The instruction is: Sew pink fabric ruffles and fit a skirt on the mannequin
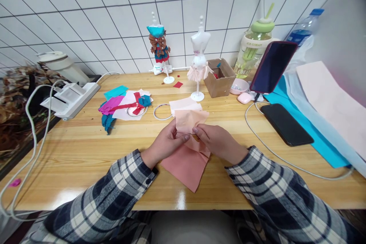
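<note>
The left hand (168,142) pinches the near left edge of a pale peach sheet (188,119) between thumb and fingers. The sheet is held up over the wooden table, above a darker pink sheet (187,162). To its right, the right hand (215,140) pinches its near edge.

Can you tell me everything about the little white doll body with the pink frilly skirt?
The little mannequin stands upright on the wooden table, near the tiled wall. It has a knobbly neck top, shoulders but no arms, a thin stem and a round base. It's smooth and white, like plastic. A pale pink skirt bunches around its hips, perhaps paper or thin cloth. Its chest is bare. No hand touches it. I can't tell whether the skirt brushes the cardboard box beside it.
</note>
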`<state>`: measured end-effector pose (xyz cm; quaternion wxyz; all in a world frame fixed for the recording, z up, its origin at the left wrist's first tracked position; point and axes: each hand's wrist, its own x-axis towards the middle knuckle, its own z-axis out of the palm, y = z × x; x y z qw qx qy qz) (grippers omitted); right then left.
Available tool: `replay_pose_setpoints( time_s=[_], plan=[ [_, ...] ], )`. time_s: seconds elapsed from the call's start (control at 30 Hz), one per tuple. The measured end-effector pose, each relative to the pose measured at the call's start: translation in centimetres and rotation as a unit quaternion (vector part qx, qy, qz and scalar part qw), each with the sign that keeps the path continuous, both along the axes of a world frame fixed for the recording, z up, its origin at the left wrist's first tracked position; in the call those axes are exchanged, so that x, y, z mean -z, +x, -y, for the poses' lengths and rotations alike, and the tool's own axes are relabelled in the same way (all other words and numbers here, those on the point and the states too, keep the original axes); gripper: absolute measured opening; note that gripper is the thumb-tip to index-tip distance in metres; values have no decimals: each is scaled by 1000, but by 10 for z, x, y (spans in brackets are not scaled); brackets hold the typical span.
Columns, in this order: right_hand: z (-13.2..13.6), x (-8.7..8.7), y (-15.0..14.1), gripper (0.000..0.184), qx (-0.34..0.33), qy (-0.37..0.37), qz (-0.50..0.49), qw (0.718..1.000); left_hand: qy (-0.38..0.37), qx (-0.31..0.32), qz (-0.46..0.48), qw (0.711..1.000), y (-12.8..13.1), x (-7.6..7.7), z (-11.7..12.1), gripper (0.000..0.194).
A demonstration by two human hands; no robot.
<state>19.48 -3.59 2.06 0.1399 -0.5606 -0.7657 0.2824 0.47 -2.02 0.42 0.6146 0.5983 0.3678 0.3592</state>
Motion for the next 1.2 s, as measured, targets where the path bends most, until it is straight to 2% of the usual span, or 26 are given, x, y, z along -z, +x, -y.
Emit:
replay_pose_setpoints(
  time_s=[0.57, 1.2],
  plan=[
    [2, 1, -1, 41, -4, -6, -14, 1000, 4, -4, -7, 1000, 0, 2, -2, 50],
    [3, 0, -4, 40, 0, -5, -14, 1000, -5, 26, -2, 1000, 1, 4, -1, 46]
  ],
)
